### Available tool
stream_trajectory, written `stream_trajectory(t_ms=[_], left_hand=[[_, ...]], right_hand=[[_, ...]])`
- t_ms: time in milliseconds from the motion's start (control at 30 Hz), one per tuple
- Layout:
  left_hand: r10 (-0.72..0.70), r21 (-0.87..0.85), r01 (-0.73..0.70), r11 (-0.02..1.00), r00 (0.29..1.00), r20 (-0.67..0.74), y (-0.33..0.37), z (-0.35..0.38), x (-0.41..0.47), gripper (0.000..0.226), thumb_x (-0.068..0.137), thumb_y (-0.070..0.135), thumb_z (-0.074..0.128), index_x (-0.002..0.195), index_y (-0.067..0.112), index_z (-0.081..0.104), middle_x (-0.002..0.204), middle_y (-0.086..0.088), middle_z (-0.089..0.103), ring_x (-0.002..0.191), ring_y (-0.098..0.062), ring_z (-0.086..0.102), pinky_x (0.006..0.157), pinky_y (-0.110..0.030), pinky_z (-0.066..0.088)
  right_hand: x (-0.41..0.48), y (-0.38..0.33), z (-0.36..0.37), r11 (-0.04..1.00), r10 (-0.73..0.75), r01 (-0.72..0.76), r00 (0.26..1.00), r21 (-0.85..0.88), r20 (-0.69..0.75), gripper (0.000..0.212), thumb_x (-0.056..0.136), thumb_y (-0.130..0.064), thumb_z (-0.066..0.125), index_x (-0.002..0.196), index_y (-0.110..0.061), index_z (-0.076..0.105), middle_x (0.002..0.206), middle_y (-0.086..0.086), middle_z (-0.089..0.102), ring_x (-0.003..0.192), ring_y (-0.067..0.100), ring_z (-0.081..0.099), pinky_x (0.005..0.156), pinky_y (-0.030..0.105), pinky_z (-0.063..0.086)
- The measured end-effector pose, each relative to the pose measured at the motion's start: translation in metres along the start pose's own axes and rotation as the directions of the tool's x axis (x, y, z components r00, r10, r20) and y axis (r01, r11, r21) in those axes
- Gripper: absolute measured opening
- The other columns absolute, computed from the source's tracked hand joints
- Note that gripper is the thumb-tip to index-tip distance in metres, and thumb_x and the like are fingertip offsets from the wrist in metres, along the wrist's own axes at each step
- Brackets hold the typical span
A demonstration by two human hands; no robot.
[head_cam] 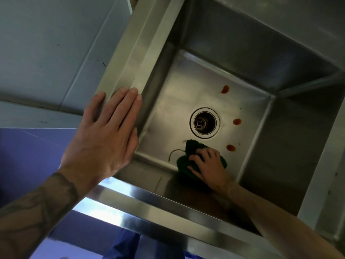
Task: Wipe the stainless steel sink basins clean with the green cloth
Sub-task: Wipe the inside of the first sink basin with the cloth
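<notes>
From the head camera we see our left hand (104, 131) lying flat on the left rim of the sink basin (130, 58), fingers (128, 101) straight and released. Our right hand (209, 165) grasps the bunched green cloth (192, 146) against the basin floor (near corner, just below the drain (204, 122)), with three red stains (231, 147) close by.

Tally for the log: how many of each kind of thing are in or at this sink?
sink basin: 1
drain: 1
green cloth: 1
large red-orange spots: 3
hands: 2, left hand, right hand
Total: 8
</notes>
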State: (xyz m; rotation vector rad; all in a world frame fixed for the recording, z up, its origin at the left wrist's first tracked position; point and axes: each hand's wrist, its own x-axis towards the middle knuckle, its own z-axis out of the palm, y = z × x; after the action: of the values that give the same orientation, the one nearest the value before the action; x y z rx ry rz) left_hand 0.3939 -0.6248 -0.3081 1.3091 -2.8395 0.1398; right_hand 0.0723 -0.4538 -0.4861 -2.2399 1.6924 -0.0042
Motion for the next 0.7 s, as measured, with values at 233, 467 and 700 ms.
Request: stream_trajectory(t_ms=[233, 467, 700], left_hand=[[-0.009, 0.006, 0.009, 1.0, 1.0, -0.003, 0.001, -0.001, 0.0, 0.066, 0.112, 0.033, 0.034, 0.168, 0.001, 0.021, 0.173, -0.02, 0.028, 0.158, -0.036, 0.033, 0.129, -0.058, 0.023], [-0.007, 0.0, 0.007, 1.0, 1.0, 0.001, 0.002, -0.005, 0.001, 0.065, 0.112, 0.032, 0.034, 0.167, -0.001, 0.022, 0.172, -0.022, 0.029, 0.157, -0.038, 0.035, 0.128, -0.059, 0.024], [-0.005, 0.015, 0.005, 1.0, 1.0, 0.01, 0.003, -0.006, 0.001, 0.065, 0.112, 0.032, 0.033, 0.167, 0.0, 0.023, 0.172, -0.02, 0.03, 0.158, -0.036, 0.034, 0.129, -0.058, 0.023]], right_hand=[[0.042, -0.018, -0.001, 0.857, 0.515, -0.5, 0.845, 0.127, -0.145, 0.039, 0.094, -0.037, 0.072, 0.123, -0.013, 0.064, 0.126, 0.019, 0.056, 0.118, 0.034, 0.045, 0.099, 0.055, 0.046], [-0.008, -0.001, -0.009, 0.985, 0.159, -0.158, 0.987, 0.064, -0.012, 0.04, 0.089, -0.038, 0.074, 0.122, -0.017, 0.066, 0.126, 0.017, 0.061, 0.117, 0.041, 0.059, 0.098, 0.06, 0.051], [0.032, -0.01, -0.006, 0.945, 0.309, -0.3, 0.95, 0.13, -0.053, 0.04, 0.095, -0.04, 0.068, 0.128, -0.018, 0.061, 0.132, 0.015, 0.054, 0.123, 0.035, 0.048, 0.105, 0.054, 0.042]])
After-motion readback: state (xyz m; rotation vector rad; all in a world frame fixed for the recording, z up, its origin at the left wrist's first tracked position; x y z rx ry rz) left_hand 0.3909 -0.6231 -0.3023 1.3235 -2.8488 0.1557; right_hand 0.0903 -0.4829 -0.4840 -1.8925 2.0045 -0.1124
